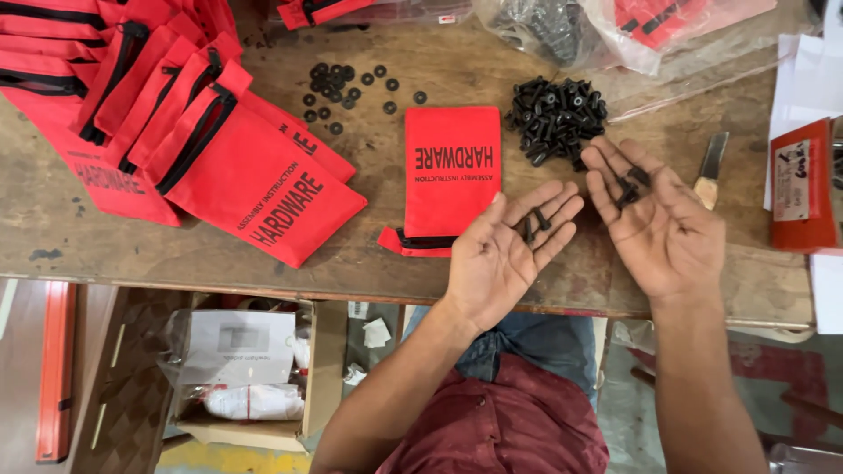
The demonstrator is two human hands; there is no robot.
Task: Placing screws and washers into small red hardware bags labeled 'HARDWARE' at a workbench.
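My left hand [505, 250] lies palm up over the wooden table [369, 254], with a few black screws resting on its fingers. Just to its right, my right hand [654, 219] is also palm up and cups a few black screws [628, 189]. A red zip pouch [450, 175] lies flat beside the left hand, its black zipper at the near end. Behind the right hand sits a pile of black screws [558, 118]. Several black washers [347, 88] are scattered further left.
A stack of red zip pouches [176, 114] fills the table's left. Clear plastic bags [571, 31] with black parts lie at the back. A knife [709, 171] and a red box [801, 184] sit on the right. A cardboard box [250, 373] stands below the table edge.
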